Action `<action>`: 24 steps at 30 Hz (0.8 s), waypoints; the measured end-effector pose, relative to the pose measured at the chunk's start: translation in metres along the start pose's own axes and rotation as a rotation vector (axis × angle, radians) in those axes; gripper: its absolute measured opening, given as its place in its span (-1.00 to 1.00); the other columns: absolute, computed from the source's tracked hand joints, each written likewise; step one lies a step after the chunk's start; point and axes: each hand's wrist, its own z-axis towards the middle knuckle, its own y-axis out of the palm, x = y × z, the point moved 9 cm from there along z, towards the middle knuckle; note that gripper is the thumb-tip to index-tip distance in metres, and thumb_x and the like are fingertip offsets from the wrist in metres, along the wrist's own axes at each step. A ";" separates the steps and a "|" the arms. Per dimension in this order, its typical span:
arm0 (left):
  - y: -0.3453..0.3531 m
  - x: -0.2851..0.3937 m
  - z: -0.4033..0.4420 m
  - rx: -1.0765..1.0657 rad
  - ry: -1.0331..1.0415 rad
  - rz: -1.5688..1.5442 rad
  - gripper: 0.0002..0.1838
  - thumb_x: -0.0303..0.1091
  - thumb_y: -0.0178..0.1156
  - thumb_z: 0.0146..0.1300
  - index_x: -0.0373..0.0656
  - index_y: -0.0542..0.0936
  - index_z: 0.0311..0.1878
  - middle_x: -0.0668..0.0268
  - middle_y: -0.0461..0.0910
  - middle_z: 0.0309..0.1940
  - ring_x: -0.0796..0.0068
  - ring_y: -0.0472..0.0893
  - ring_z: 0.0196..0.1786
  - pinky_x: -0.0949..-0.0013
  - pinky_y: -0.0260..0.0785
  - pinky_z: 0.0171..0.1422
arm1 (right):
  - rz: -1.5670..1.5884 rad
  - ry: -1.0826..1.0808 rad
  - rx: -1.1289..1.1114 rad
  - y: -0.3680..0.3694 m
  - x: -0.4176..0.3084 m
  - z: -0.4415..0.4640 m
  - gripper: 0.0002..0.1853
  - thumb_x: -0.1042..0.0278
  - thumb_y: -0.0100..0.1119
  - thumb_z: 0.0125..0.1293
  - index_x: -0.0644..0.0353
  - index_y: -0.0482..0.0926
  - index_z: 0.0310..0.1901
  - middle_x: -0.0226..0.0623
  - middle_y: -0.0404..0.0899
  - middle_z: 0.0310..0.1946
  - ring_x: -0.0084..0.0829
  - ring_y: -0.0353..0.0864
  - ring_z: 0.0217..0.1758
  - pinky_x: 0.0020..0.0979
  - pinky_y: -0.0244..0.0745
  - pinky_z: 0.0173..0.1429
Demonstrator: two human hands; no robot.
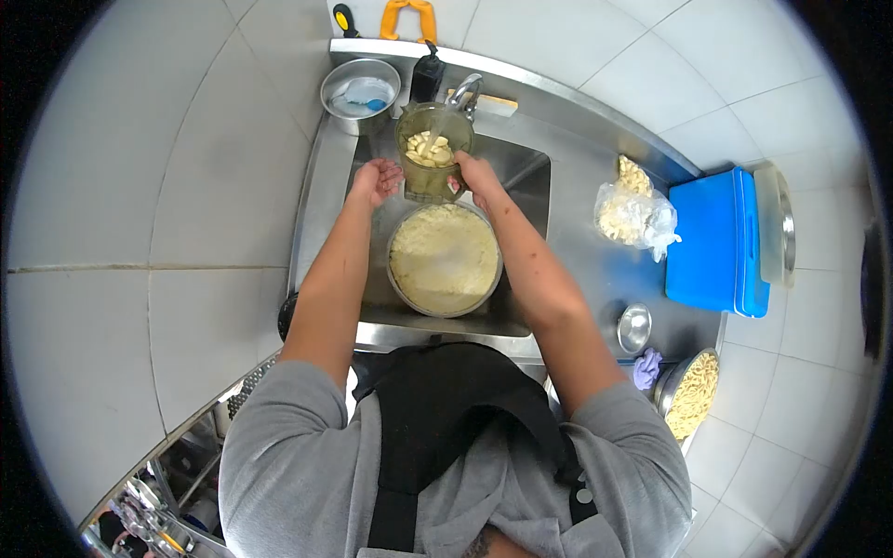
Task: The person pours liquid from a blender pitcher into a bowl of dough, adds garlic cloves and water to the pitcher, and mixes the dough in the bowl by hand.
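A greenish see-through blender jar (433,175) with pale chopped pieces (428,149) inside is tilted under the faucet (468,90), and water runs into it. My right hand (473,175) is wrapped round the jar's handle side. My left hand (379,180) is just left of the jar, loosely curled with its palm turned up, and nothing shows in it. Below the jar, a large round pot (446,311) stands in the sink (521,232), filled close to the rim with a pale yellow, foamy mixture (444,259).
Left of the faucet stands a metal pot (360,124) with a blue-handled item inside; a black bottle (428,74) is beside it. On the right are a plastic bag of pale pieces (625,216), a blue cooler (712,244), a small metal bowl (634,327) and a bowl of cut strips (693,395).
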 end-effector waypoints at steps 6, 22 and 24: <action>-0.011 -0.010 -0.009 -0.006 0.006 0.066 -0.59 -0.09 -0.13 0.52 -0.13 0.51 0.18 0.18 0.61 0.13 0.26 0.60 0.14 0.12 0.33 0.21 | -0.004 0.037 0.036 0.003 0.014 0.005 -0.60 0.14 0.06 0.28 0.43 0.58 -0.36 -0.17 0.56 -0.60 -0.38 0.47 -0.60 -0.31 0.33 -0.43; -0.025 -0.038 -0.019 0.011 0.028 0.023 -0.58 -0.07 -0.07 0.55 -0.20 0.50 0.20 0.17 0.60 0.12 0.21 0.62 0.08 0.15 0.44 0.13 | 0.074 0.071 0.051 -0.010 0.028 -0.003 -0.63 0.18 0.08 0.33 0.43 0.60 -0.27 -0.18 0.59 -0.53 -0.39 0.51 -0.58 -0.33 0.39 -0.46; -0.031 -0.042 -0.017 0.014 0.032 0.002 -0.58 -0.08 -0.08 0.56 -0.21 0.49 0.21 0.16 0.59 0.12 0.21 0.62 0.07 0.15 0.45 0.12 | 0.079 0.073 0.058 -0.010 0.027 -0.007 -0.63 0.18 0.08 0.33 0.42 0.60 -0.27 -0.18 0.59 -0.53 -0.39 0.51 -0.58 -0.33 0.39 -0.46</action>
